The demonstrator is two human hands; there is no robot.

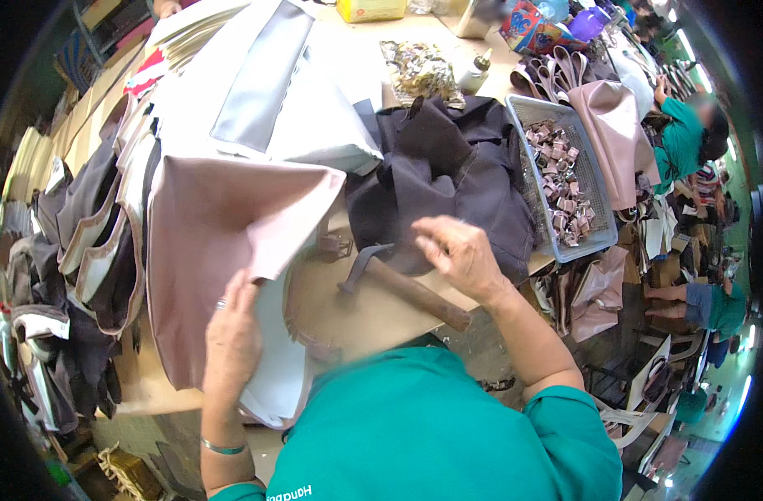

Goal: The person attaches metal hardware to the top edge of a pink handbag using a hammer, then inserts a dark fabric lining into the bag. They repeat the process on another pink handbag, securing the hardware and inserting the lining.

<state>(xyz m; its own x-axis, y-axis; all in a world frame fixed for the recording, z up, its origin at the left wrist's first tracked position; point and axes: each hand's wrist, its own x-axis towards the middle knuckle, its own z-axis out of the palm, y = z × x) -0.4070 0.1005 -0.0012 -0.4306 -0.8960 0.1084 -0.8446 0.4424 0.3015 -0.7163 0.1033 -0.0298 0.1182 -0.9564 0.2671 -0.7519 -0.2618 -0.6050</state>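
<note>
My left hand (234, 334) lies along the edge of a mauve leather-like bag piece (202, 250), fingers stretched out against it; a ring and a bracelet show on that arm. A pale lining piece (275, 367) hangs below beside it. My right hand (461, 259) is raised over the table's front part, slightly blurred, fingers loosely bent and apart, with nothing visible in them. Under it lies a hammer (419, 294) with a thick wooden handle, its dark head toward the left. Small mauve strap pieces (333, 245) lie left of the hammer. Dark brown material (457, 184) is heaped behind my right hand.
A grey plastic basket (605, 192) holds many small mauve tabs with metal rings. White and grey panels (315, 108) are stacked behind the mauve piece. Dark bag parts (89, 225) pile up at left. A small bottle (475, 73) stands at the back. Co-workers (682, 138) are at right.
</note>
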